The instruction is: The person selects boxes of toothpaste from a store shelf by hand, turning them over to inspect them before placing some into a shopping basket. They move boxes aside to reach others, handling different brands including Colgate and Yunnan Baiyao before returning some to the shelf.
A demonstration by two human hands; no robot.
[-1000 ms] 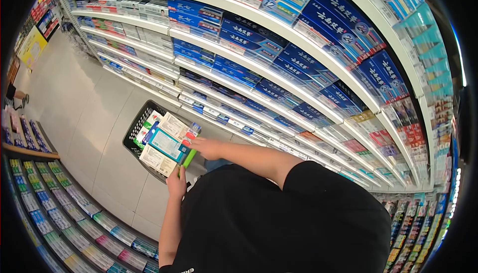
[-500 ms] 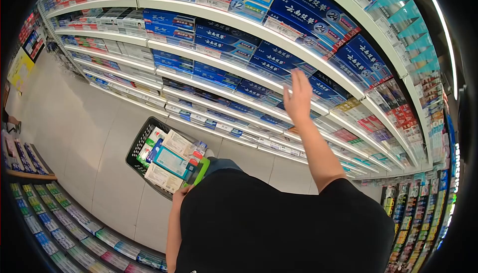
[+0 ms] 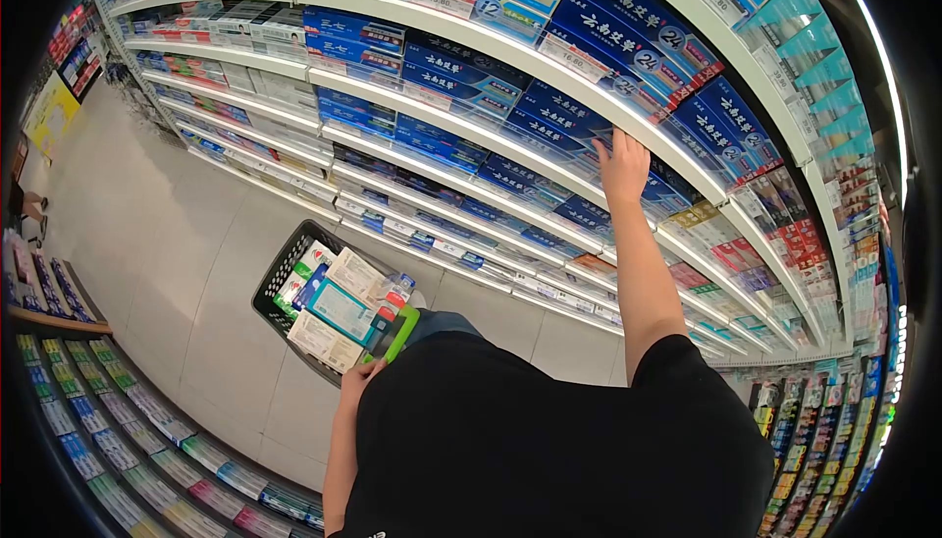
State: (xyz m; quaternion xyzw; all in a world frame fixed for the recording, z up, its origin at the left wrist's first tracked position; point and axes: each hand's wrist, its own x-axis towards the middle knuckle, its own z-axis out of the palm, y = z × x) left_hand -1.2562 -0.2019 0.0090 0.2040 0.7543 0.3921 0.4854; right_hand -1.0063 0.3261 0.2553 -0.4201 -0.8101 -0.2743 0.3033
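My right hand (image 3: 625,167) reaches into a middle shelf with its fingers stretched out. Its fingertips are right at the blue toothpaste boxes (image 3: 564,111), partly under the lip of the shelf above. Low on my left, my left hand (image 3: 361,379) is curled at the near end of a black shopping basket (image 3: 263,288), beside its green handle (image 3: 400,332); my body partly hides it. Inside the basket lie a teal-and-white pack (image 3: 340,310), cream-coloured packs (image 3: 324,342) and a red-capped item (image 3: 394,299).
Lit shelves (image 3: 471,106) of boxed toothpaste curve across the front, with price tags along their edges. Another low display (image 3: 157,440) stands behind on the left, and a rack of hanging packs (image 3: 805,440) on the right. Pale floor tiles (image 3: 211,273) run between.
My right hand has moved forward from in front of the shelf to the blue boxes, its fingers coming closer together. My left hand stays at the basket. The view has shifted slightly.
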